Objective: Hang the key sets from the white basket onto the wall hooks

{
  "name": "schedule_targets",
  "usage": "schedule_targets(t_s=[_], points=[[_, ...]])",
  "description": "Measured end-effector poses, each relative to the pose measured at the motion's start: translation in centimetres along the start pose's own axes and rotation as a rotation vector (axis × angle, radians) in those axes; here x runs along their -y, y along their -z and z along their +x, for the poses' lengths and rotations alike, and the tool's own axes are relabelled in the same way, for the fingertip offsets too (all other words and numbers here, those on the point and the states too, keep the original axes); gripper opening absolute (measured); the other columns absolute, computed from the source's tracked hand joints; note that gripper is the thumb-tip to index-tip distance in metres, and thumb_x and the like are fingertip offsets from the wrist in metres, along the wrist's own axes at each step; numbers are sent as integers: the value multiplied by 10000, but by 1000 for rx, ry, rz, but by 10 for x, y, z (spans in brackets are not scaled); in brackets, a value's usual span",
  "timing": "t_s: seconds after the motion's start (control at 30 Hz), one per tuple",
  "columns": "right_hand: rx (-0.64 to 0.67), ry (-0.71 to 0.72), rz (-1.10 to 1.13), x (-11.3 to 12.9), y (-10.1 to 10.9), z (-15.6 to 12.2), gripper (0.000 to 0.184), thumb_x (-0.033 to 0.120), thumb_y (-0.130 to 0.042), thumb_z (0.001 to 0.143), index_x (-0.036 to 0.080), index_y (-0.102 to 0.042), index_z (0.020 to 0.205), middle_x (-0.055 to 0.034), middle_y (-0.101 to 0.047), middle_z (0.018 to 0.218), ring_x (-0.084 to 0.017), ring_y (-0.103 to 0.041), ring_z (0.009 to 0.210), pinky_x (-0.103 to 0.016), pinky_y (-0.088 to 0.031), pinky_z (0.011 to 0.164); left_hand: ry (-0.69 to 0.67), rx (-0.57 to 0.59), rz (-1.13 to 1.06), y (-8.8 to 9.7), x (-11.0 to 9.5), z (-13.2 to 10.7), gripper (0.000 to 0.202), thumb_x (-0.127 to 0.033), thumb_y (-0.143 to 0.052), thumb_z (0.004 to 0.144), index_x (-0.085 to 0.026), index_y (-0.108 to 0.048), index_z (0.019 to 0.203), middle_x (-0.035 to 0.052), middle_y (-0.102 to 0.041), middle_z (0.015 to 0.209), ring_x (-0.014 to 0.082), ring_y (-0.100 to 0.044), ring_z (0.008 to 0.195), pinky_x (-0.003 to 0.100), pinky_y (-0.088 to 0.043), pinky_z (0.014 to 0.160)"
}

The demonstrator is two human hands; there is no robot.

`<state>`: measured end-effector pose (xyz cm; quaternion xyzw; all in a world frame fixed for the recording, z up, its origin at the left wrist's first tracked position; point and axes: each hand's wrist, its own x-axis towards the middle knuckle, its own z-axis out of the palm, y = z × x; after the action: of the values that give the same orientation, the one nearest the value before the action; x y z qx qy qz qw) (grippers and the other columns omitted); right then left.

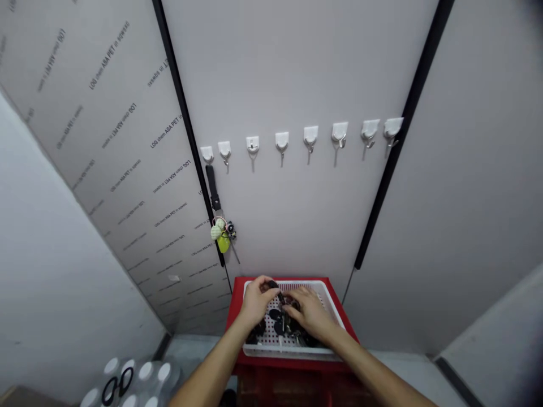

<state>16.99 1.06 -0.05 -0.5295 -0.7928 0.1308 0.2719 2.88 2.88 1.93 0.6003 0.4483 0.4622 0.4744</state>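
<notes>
Over a white plastic basket (292, 351) both of my hands work on a black keychain strap (280, 297). My left hand (257, 301) pinches its upper end between thumb and fingers. Lower down, the curled fingers of my right hand (311, 311) close on the same keychain, and part of it is hidden behind them. Beneath the hands, the basket holds a jumble of dark keychains (280, 327), some with round black tags and shiny metal parts. A black-strapped keychain (213, 186) with green charms (220, 233) hangs from the leftmost wall hook (207, 154).
The basket stands on a red stool (236, 305) against a grey panel wall. Several white adhesive hooks (281, 141) run in a row above it. Black vertical trims (382, 186) border the panel. Capped bottles (146, 371) in a wrapped pack stand at lower left.
</notes>
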Motion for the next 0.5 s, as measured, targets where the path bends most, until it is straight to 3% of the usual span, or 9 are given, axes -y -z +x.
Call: schedule_targets(t_s=[0.2,0.37,0.5], points=[[-29,0,302,20,3,7,183,262,-430,673,161,-529,789,-34,-568,752,-140,-484,717,-263,-343,680,-1,33,-42,4,-29,9,146,-202,-546,527,-122,-518,647,-28,-495,563,66,-425,525,181,-342,525],[-56,6,563,37,18,21,209,235,-412,682,144,-501,848,-42,-562,771,-131,-495,730,-245,-370,665,-22,47,-187,16,-57,16,224,-257,-545,530,-115,-531,702,-28,-498,574,59,-434,525,186,-361,538],[-62,58,662,54,34,44,219,242,-405,682,131,-487,852,-43,-562,753,-124,-499,693,-246,-381,647,-97,-40,-236,30,-83,26,284,-271,-551,524,-133,-482,762,-63,-447,502,40,-413,436,172,-352,466]])
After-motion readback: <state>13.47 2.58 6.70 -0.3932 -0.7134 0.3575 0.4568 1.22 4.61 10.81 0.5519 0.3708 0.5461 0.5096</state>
